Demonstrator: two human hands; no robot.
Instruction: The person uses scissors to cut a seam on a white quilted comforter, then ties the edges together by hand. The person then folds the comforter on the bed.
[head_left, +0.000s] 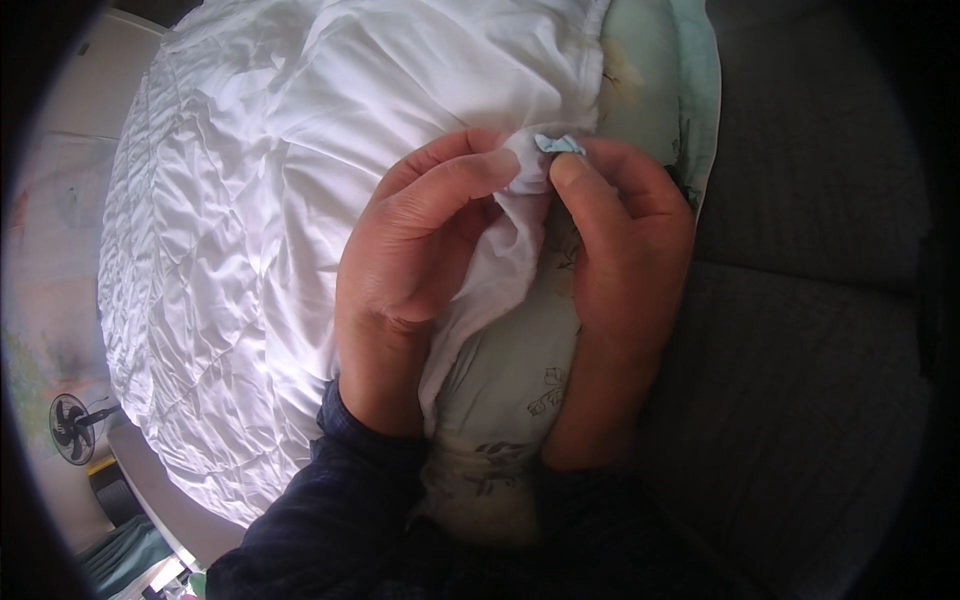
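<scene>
A white quilt (280, 160) with a wrinkled, shiny surface spreads over the left and middle of the view. Pinched between the thumb and fingers of my left hand (415, 225) is the quilt's edge, gathered into a small peak. My right hand (630, 225) pinches a little strip of pale blue cloth (560, 145) right against that peak. Whether the strip is tied to the quilt cannot be made out. Below both hands lies a pale green patterned fabric (500, 390), partly covered by the quilt.
Dark grey upholstery (800, 370) with a seam runs along the right side. A black fan (73, 428) stands at the far left, past the quilt. Near it, at lower left, is a teal cloth (125, 560).
</scene>
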